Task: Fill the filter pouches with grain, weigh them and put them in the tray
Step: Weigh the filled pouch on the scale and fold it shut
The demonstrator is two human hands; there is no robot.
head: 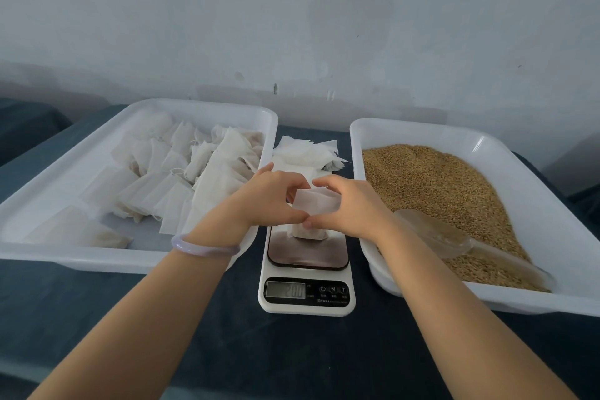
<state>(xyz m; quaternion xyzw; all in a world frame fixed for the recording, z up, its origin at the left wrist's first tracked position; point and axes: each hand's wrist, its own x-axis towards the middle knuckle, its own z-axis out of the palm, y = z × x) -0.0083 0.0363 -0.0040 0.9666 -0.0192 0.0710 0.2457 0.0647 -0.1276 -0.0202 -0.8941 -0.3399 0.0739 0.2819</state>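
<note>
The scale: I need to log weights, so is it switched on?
On. The display of the scale shows digits, too blurred to read surely, with a pouch on its platform.

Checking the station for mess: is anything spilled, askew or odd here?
Nothing spilled: the grain sits inside its tray with the scoop. Only the empty pouches behind the scale lie fanned untidily.

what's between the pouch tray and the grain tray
In the head view, the scale lies between them, with a filled pouch on it and a pile of empty pouches behind it.
</note>
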